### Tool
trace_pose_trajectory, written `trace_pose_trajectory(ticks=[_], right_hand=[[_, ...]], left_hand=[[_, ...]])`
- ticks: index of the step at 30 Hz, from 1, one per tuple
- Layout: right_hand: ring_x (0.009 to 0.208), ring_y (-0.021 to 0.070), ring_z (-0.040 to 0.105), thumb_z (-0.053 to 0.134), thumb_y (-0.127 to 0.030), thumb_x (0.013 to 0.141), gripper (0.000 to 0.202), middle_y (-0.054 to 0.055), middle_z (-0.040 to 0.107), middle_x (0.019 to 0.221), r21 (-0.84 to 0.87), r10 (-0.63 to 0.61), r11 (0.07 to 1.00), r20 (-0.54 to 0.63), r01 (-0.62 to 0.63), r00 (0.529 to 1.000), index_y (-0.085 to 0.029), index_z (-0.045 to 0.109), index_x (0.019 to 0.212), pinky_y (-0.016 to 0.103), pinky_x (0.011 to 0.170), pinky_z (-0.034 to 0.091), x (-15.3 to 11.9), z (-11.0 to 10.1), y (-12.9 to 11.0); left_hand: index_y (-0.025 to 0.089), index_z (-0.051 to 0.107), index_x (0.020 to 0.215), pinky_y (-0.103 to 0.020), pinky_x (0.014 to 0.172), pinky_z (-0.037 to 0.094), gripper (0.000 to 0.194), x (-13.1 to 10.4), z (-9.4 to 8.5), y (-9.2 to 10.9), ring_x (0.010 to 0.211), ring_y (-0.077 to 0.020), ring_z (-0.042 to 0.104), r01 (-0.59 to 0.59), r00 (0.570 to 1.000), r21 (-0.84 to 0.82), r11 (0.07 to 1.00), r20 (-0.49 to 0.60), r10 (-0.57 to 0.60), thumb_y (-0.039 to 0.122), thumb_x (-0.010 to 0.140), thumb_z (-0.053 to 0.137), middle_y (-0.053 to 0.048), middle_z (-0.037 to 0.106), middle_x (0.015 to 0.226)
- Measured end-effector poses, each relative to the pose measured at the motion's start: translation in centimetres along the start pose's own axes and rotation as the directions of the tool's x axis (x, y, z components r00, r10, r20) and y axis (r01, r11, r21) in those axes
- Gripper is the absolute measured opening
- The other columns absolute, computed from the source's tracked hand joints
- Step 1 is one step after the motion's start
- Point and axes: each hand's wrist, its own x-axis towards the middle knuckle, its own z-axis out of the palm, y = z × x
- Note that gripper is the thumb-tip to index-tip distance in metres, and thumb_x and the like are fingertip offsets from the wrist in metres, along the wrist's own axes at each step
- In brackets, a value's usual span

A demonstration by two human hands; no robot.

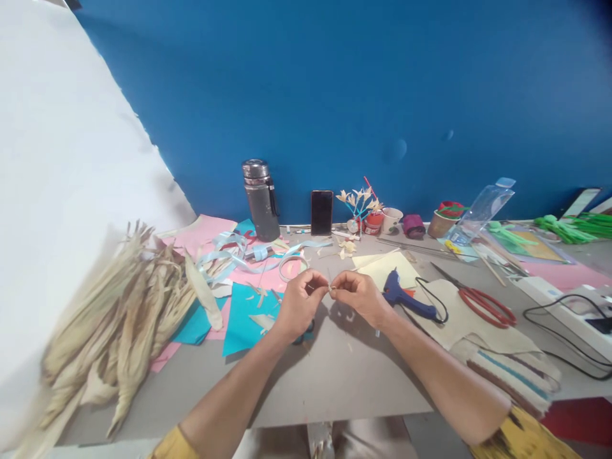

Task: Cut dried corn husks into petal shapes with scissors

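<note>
My left hand and my right hand meet above the middle of the table, both closed in a pinch. Between the fingertips is a thin, pale, wire-like piece that stands up a little; its lower part is hidden by the fingers. Close to my right hand lies a blue glue gun beside pale yellow paper. To the left of my left hand, cut scraps rest on a blue sheet of paper, and a roll of tape lies just behind.
A heap of dried corn husks covers the left side. A dark flask, a phone and husk flowers stand along the wall. Red-handled scissors, a plastic bottle and a corded power strip are on the right.
</note>
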Motion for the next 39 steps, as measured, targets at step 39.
trace_pose_trajectory(ticks=[39], right_hand=[[0.053, 0.0094, 0.042, 0.074, -0.036, 0.068, 0.021, -0.002, 0.055, 0.056, 0.064, 0.063, 0.996, -0.04, -0.061, 0.997, -0.016, 0.068, 0.065, 0.024, 0.051, 0.031, -0.4, 0.7, -0.6]], left_hand=[[0.018, 0.061, 0.076, -0.026, 0.062, 0.042, 0.01, -0.5, 0.6, -0.7, 0.062, -0.0137, 0.056, 0.03, 1.0, 0.096, 0.995, -0.009, -0.029, 0.024, 0.083, 0.056, 0.0, 0.061, 0.066]])
